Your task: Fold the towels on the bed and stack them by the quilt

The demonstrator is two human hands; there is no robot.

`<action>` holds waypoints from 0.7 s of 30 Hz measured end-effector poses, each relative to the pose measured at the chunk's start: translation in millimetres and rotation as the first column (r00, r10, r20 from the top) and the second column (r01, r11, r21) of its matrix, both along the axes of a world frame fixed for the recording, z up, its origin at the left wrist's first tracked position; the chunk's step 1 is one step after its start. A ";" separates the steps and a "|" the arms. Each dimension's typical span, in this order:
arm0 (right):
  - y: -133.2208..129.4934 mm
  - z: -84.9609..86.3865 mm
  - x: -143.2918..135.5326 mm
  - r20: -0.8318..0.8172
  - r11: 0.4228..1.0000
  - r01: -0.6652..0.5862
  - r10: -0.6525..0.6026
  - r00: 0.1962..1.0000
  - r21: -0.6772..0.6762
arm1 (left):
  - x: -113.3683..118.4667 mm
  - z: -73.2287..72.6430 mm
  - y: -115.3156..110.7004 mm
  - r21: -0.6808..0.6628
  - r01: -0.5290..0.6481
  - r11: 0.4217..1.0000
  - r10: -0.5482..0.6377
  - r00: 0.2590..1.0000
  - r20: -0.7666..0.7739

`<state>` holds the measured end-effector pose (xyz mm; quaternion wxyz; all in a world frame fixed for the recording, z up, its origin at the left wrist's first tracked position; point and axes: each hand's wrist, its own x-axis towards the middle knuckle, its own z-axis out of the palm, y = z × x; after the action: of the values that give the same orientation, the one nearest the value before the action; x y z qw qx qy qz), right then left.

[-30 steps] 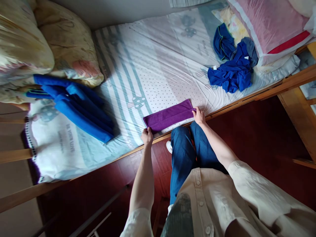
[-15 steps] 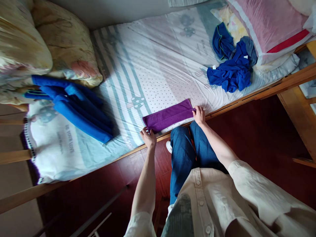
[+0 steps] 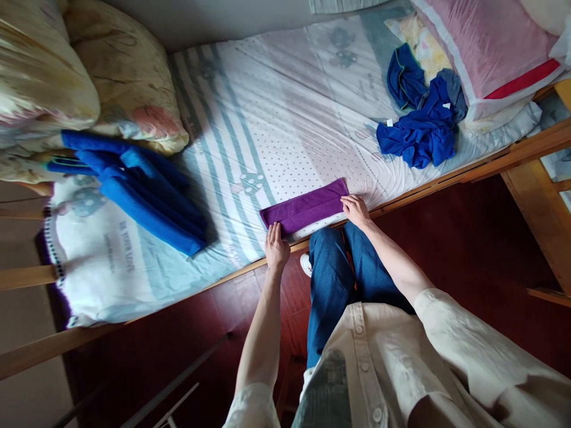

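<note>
A purple towel (image 3: 307,206), folded into a long narrow strip, lies flat along the near edge of the bed. My left hand (image 3: 277,245) rests at its lower left end, with the fingers stretched out flat on the cloth. At the right end, my right hand (image 3: 355,210) lays its fingertips on the towel, its fingers slightly bent and not gripping. A faint lengthwise line runs along the middle of the strip.
Blue folded towels (image 3: 151,196) lie on the left of the bed, by floral bedding (image 3: 129,83). Crumpled blue cloths (image 3: 419,134) lie at the right, beside a pink pillow (image 3: 495,50). A wooden bed rail (image 3: 482,169) runs along the front.
Both hands have let go of the towel's end corners and moved slightly inward, and the fingers now lie on top of the cloth. The towel has stayed almost where it was.
</note>
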<state>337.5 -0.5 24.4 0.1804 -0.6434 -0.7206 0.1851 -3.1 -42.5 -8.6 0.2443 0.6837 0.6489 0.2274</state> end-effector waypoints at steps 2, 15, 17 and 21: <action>-0.1 0.5 -1.8 0.008 1.000 0.006 -0.006 1.000 0.002 | -1.4 -2.1 2.9 -0.015 0.010 1.000 -0.010 1.000 -0.003; 0.2 -5.5 -0.9 -0.030 0.997 -0.021 0.019 0.999 -0.073 | -8.9 5.5 22.9 -0.049 -0.005 0.999 0.003 0.999 -0.052; 0.9 -8.9 -0.6 -0.049 0.998 -0.007 0.004 0.999 -0.070 | -11.1 7.2 22.0 -0.043 0.003 0.999 -0.005 0.999 -0.046; 1.4 -13.7 2.0 -0.086 0.998 0.015 -0.020 0.996 -0.054 | -14.1 12.9 18.6 -0.052 0.025 0.998 -0.028 0.998 -0.062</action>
<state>339.5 0.9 10.7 0.1959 -0.6456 -0.7012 0.2305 -17.2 -23.9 4.3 0.2440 0.6927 0.6528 0.1858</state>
